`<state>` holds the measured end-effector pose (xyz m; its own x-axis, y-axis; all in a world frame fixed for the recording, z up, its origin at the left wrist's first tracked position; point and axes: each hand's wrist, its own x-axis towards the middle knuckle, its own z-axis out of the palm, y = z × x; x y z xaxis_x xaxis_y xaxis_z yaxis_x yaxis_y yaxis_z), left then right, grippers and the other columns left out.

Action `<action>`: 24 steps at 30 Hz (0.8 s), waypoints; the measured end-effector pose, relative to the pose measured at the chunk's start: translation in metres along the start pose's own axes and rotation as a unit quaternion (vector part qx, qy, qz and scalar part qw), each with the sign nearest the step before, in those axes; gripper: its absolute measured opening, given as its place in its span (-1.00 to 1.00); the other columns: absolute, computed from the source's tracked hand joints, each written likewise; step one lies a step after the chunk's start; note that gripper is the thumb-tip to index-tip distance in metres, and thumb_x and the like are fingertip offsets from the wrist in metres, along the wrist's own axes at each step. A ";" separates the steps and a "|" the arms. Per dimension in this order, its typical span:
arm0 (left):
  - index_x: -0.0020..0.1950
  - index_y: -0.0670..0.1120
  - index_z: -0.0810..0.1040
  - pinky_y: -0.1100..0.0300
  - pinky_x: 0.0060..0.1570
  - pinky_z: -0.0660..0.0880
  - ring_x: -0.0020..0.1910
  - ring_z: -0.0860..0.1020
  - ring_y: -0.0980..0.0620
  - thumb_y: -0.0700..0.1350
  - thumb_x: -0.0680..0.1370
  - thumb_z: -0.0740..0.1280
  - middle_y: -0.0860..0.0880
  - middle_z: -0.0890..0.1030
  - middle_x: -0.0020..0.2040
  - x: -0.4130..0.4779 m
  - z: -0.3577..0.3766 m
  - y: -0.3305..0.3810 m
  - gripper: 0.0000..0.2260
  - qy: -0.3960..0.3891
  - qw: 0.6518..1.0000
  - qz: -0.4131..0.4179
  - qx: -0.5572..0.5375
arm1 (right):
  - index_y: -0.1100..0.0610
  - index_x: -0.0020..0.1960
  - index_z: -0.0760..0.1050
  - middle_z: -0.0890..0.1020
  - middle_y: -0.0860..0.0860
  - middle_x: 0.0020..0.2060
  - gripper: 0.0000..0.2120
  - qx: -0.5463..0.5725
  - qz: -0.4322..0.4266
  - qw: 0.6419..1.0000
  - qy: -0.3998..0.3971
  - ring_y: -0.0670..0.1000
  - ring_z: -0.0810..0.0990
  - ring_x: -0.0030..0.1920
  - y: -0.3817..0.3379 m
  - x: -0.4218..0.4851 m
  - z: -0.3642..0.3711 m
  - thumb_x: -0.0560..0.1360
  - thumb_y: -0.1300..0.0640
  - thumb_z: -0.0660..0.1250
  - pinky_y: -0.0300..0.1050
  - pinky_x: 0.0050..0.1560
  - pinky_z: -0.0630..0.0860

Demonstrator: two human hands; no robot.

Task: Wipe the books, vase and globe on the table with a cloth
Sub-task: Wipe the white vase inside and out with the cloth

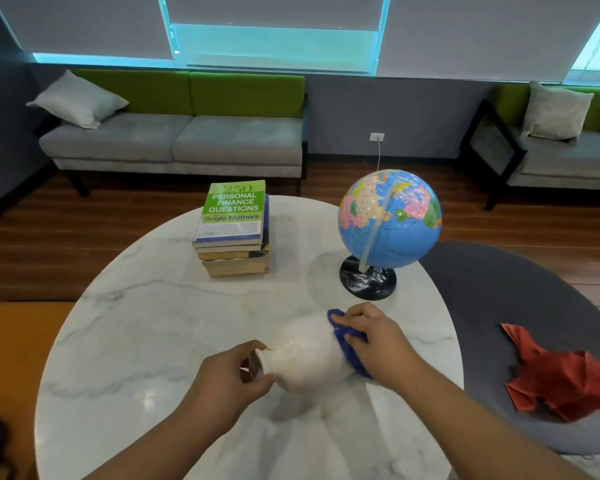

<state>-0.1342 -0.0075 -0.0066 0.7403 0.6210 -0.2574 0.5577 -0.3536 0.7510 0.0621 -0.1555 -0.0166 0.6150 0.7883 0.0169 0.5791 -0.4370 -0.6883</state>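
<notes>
A white vase [309,355] is being held on its side over the round marble table [153,323], near the front edge, with its mouth turned to the left. Its neck is being gripped by the left hand [229,379], fingers and thumb curled round it. A blue cloth [338,318] is being pressed against the right side of the vase's body by the right hand [374,341], whose fingers are bent over the cloth and clutching it. Farther back on the table, a stack of books [234,233] is lying with a green-covered one on top. To its right a globe [390,220] is standing upright on a black base, apart from the vase. A crumpled red cloth [565,382] is lying on a grey seat [499,289] beside the table.
</notes>
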 end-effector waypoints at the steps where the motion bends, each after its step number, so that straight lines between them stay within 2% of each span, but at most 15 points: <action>1: -0.06 0.22 0.55 0.44 -0.38 0.40 -0.30 0.61 0.24 -0.10 0.39 0.49 0.08 0.65 -0.20 0.000 0.000 0.002 -0.74 0.001 1.000 0.004 0.003 | -0.13 0.07 0.49 0.44 -0.08 0.01 -0.74 -0.008 0.008 1.000 0.006 -0.11 0.41 -0.03 0.004 0.002 -0.003 0.53 0.23 0.26 -0.52 -0.08 0.31; 4: -0.06 0.26 0.49 0.47 -0.36 0.40 -0.27 0.58 0.32 -0.09 0.39 0.49 0.13 0.64 -0.20 0.002 0.002 0.008 -0.70 0.002 1.000 0.017 0.023 | 0.11 -0.04 0.56 0.55 0.04 -0.07 -0.89 -0.008 0.030 0.999 0.028 0.02 0.55 -0.07 0.005 -0.001 0.002 0.52 0.27 0.30 -0.43 -0.09 0.43; 5: -0.04 0.26 0.49 0.48 -0.36 0.40 -0.27 0.57 0.34 -0.08 0.39 0.48 0.14 0.63 -0.21 0.002 0.002 0.009 -0.70 0.001 0.999 0.018 0.028 | 0.15 -0.08 0.52 0.58 0.06 -0.10 -0.94 -0.044 0.011 0.999 0.023 0.06 0.58 -0.04 0.005 -0.002 0.006 0.51 0.28 0.31 -0.30 -0.04 0.47; 6: -0.03 0.25 0.49 0.48 -0.37 0.39 -0.28 0.57 0.34 -0.08 0.39 0.48 0.14 0.63 -0.21 0.003 0.003 0.009 -0.70 0.001 0.999 0.019 0.029 | 0.17 -0.07 0.51 0.57 0.04 -0.11 -0.96 -0.076 -0.027 0.997 0.011 0.04 0.59 -0.02 0.001 -0.007 0.007 0.51 0.28 0.31 -0.27 -0.01 0.47; 8: 0.00 0.21 0.51 0.48 -0.38 0.39 -0.29 0.57 0.33 -0.09 0.39 0.48 0.14 0.63 -0.21 0.003 0.003 0.008 -0.71 -0.001 0.999 0.019 0.027 | 0.19 -0.01 0.54 0.54 -0.03 -0.12 -0.92 -0.041 -0.063 0.997 0.018 -0.03 0.55 -0.05 -0.004 -0.010 0.011 0.52 0.29 0.29 -0.42 -0.04 0.40; 9: 0.00 0.20 0.52 0.48 -0.38 0.40 -0.28 0.58 0.32 -0.09 0.39 0.47 0.15 0.64 -0.20 0.003 0.003 0.007 -0.72 -0.001 0.999 0.018 0.026 | 0.17 0.05 0.57 0.51 -0.07 -0.11 -0.86 -0.009 -0.046 0.999 0.016 -0.06 0.51 -0.07 -0.002 -0.010 0.008 0.52 0.28 0.28 -0.48 -0.07 0.36; 11: 0.02 0.20 0.54 0.47 -0.38 0.40 -0.26 0.59 0.31 -0.08 0.40 0.47 0.16 0.65 -0.18 0.003 0.003 0.007 -0.73 0.000 1.000 0.016 0.026 | 0.10 0.12 0.59 0.46 -0.10 -0.07 -0.77 -0.022 -0.031 0.999 0.029 -0.12 0.44 -0.08 0.003 -0.005 0.002 0.52 0.25 0.27 -0.51 -0.08 0.34; 14: -0.02 0.28 0.50 0.42 -0.38 0.43 -0.25 0.60 0.26 -0.06 0.39 0.46 0.16 0.64 -0.19 0.006 0.004 0.010 -0.71 0.007 0.999 0.021 0.033 | 0.28 0.04 0.55 0.49 -0.04 -0.17 -0.87 0.011 0.026 0.998 0.059 -0.07 0.50 -0.16 0.003 -0.005 -0.002 0.52 0.31 0.28 -0.53 -0.17 0.35; 16: -0.04 0.28 0.50 0.39 -0.38 0.44 -0.26 0.60 0.20 -0.06 0.39 0.45 0.15 0.64 -0.21 0.008 0.005 0.012 -0.72 0.010 0.999 0.025 0.036 | 0.28 -0.06 0.49 0.52 -0.05 -0.21 -0.97 -0.002 0.005 0.999 0.036 -0.01 0.56 -0.11 -0.006 -0.008 0.002 0.52 0.31 0.30 -0.45 -0.12 0.40; 17: -0.03 0.27 0.50 0.41 -0.39 0.43 -0.26 0.60 0.20 -0.06 0.39 0.45 0.15 0.64 -0.21 0.008 0.005 0.013 -0.72 0.010 0.999 0.024 0.036 | 0.24 -0.05 0.50 0.52 -0.09 -0.18 -0.97 0.019 -0.014 1.000 0.016 -0.06 0.57 -0.07 -0.012 -0.011 0.006 0.52 0.29 0.30 -0.43 -0.06 0.40; 20: -0.01 0.28 0.48 0.45 -0.39 0.41 -0.24 0.59 0.26 -0.05 0.38 0.47 0.19 0.63 -0.19 0.008 0.004 0.011 -0.69 0.001 0.999 0.015 0.040 | 0.12 0.05 0.58 0.49 -0.18 -0.06 -0.82 0.062 -0.049 0.997 -0.024 -0.20 0.52 0.03 -0.019 -0.016 0.011 0.52 0.30 0.29 -0.50 0.08 0.34; 22: 0.00 0.24 0.52 0.46 -0.43 0.39 -0.26 0.59 0.30 -0.06 0.38 0.46 0.19 0.64 -0.18 0.007 0.004 0.008 -0.71 -0.002 0.999 0.010 0.032 | 0.15 0.11 0.59 0.50 -0.17 -0.03 -0.74 0.051 -0.025 0.998 -0.004 -0.21 0.52 0.00 -0.008 -0.012 0.004 0.50 0.38 0.28 -0.55 0.06 0.30; 24: 0.01 0.22 0.53 0.45 -0.45 0.37 -0.27 0.59 0.29 -0.09 0.39 0.45 0.18 0.65 -0.16 0.006 0.003 0.006 -0.71 0.001 1.000 0.007 0.022 | 0.25 0.12 0.56 0.51 -0.12 -0.09 -0.78 0.083 0.056 0.995 0.022 -0.23 0.55 -0.14 0.006 -0.004 -0.005 0.51 0.37 0.27 -0.59 -0.12 0.34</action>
<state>-0.1249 -0.0077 -0.0057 0.7482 0.6164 -0.2456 0.5626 -0.3931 0.7273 0.0662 -0.1638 -0.0172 0.6952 0.7178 -0.0378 0.4114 -0.4405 -0.7979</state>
